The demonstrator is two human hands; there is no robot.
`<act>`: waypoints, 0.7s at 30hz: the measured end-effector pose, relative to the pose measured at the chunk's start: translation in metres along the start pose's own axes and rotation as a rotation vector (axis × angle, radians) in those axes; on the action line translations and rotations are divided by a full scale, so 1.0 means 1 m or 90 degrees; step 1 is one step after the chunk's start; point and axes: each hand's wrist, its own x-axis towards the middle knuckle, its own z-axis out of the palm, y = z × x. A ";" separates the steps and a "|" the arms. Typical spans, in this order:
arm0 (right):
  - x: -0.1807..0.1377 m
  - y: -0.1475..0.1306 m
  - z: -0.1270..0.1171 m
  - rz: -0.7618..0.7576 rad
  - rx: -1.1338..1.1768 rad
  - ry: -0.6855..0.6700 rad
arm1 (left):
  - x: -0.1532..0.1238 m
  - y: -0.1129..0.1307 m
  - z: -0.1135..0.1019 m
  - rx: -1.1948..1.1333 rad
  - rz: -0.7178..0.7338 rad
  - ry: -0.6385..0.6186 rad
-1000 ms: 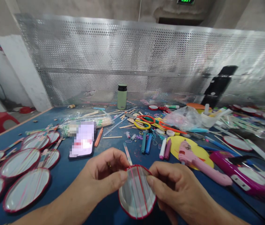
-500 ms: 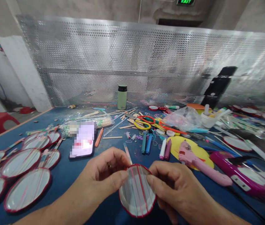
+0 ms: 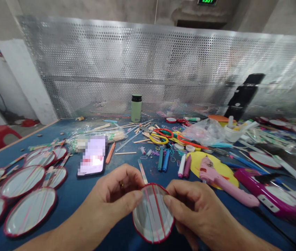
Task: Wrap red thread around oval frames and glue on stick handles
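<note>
Both hands hold one small round paper plate with a red rim and several coloured rubber bands stretched across it. My left hand pinches the plate's left rim, thumb on top and fingers curled behind. My right hand grips the right rim the same way, its thumb touching the red band. A flat stick pokes out from behind the plate's top edge. The plate is held just above the blue table.
Several finished banded plates lie at the left. A phone lies ahead, with markers, scissors, a pink glue gun, a purple tool and a green bottle beyond. A perforated metal screen backs the table.
</note>
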 end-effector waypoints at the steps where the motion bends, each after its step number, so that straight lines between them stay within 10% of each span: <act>1: 0.000 0.000 0.000 0.001 -0.001 0.001 | 0.000 0.000 0.000 0.003 0.001 -0.002; 8: 0.001 -0.004 0.000 -0.007 -0.038 0.025 | 0.000 0.008 0.000 0.094 0.011 0.010; 21: -0.005 -0.008 0.000 -0.024 -0.040 0.043 | 0.002 0.002 -0.004 0.218 -0.268 -0.095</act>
